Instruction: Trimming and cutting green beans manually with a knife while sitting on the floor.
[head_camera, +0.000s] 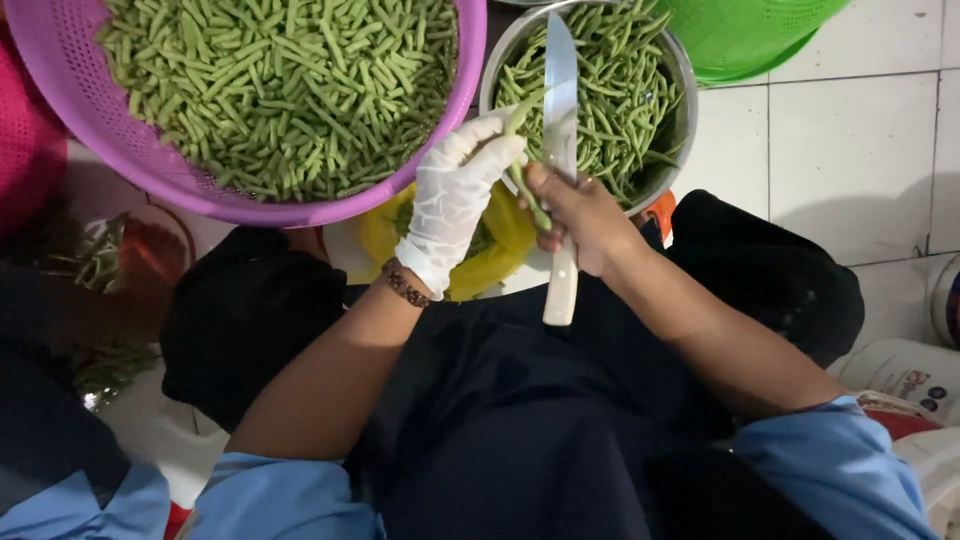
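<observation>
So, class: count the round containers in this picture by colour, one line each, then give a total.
Purple colander of cut beans: 1
Steel bowl of whole beans: 1
Green basket: 1
Yellow container beneath the hands: 1
Total: 4

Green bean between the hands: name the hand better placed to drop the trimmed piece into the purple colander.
Left, probably. The gloved left hand pinches the green bean beside the purple colander; the right hand grips the knife.
</observation>
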